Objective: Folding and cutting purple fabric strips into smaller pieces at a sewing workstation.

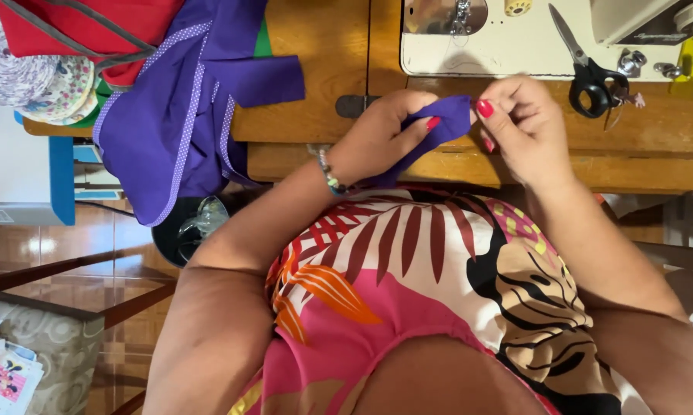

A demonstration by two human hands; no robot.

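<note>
Holding a purple strip (439, 127) between them, both hands work at the near edge of a wooden table (316, 46), just above the person's lap. Nearest the camera is the leaf-print dress (408, 292) in pink, red, orange and black, filling the 6 o'clock part of the view. From it the two bare forearms run up toward 12 o'clock.

The left hand (385, 134) wears a beaded bracelet (327, 173) at the wrist. Its fingers are curled shut round the strip, thumb pressed on top of the cloth. The right hand (527, 127), at 1 o'clock of the left, pinches the strip's upper end between thumb and forefinger; the grip is narrow, the red nails meeting on the fabric. The strip hangs from that pinch down through the left palm toward the dress at 7 o'clock.

Beyond the hands, at 12 o'clock, a cream sewing machine (508, 38) sits in the table. Black-handled scissors (588, 69) lie on its bed at 1 o'clock of the right hand, well apart from the fingers. A yellow tape (691, 58) shows at 2 o'clock near the frame edge.

At 10 o'clock a purple garment (177, 107) with dotted trim drapes over the table edge, with red cloth (77, 27) above it. Below that, at 8 o'clock, a dark bin (181, 230) stands on the tiled floor (77, 246).
</note>
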